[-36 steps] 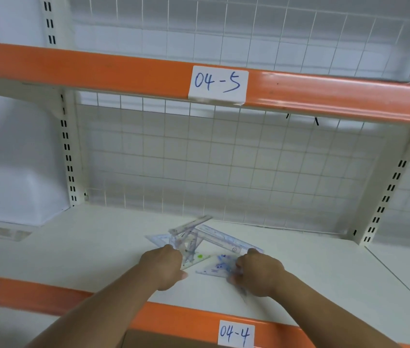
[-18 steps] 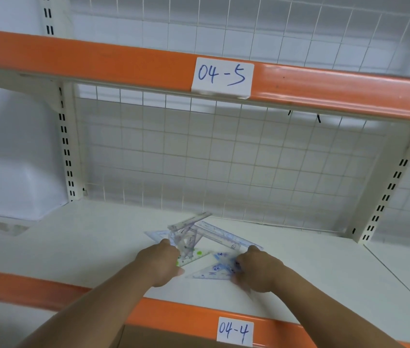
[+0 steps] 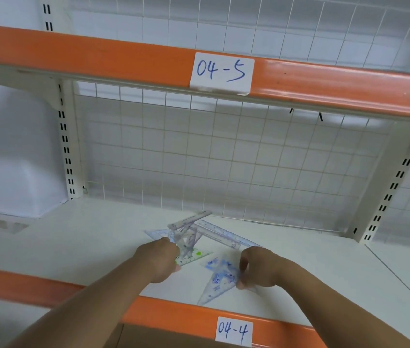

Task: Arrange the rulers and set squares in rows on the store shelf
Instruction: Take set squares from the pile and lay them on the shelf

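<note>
The right hand (image 3: 261, 267) pinches the set square (image 3: 220, 277); the left hand (image 3: 158, 259) clutches the pile (image 3: 189, 232) at eleven o'clock. Slide it out flat.

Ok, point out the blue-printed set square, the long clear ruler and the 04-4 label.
Blue-printed set square (image 3: 217, 281): head view, printed middle.
Long clear ruler (image 3: 226, 236): head view, mid-length.
04-4 label (image 3: 234, 331): head view, handwritten centre.

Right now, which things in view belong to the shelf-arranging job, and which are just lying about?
Job: jumbled pile of rulers and set squares; blue-printed set square, pinched by the right hand; left hand at the pile; shelf board.
Just there: 04-5 label; 04-4 label; wire grid back panel; slotted upright.
</note>
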{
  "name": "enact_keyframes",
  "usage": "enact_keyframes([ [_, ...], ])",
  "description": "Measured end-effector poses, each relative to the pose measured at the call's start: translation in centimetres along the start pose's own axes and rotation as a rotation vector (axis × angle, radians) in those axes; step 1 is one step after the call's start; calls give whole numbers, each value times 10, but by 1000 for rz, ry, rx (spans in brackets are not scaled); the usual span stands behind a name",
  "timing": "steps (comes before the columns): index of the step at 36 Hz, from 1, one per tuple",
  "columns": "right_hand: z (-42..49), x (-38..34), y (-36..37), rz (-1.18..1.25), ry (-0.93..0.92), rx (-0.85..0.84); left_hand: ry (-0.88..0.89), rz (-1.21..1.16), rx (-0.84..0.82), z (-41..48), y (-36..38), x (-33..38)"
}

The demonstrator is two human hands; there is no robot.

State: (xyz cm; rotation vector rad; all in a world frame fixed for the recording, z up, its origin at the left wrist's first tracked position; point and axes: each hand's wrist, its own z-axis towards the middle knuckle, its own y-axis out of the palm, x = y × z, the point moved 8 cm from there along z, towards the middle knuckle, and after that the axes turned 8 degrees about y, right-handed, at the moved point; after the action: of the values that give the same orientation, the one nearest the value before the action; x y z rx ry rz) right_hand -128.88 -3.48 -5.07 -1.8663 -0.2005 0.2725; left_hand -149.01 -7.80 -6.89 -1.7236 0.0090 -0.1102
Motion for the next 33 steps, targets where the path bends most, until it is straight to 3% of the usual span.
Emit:
enact_keyframes([
  [6, -5, -4, -4, 93, 0, 23, 36, -55, 140, -2, -15, 14],
  [16, 1, -11, 11, 121, 43, 29, 67, -177, -5, -9, -4, 50],
  [26, 10, 2, 11, 349, 135, 6, 94, -310, -85, -7, 7, 63],
  [33, 9, 2, 10, 377, 139, 7, 7, -433, -101, -3, 10, 52],
])
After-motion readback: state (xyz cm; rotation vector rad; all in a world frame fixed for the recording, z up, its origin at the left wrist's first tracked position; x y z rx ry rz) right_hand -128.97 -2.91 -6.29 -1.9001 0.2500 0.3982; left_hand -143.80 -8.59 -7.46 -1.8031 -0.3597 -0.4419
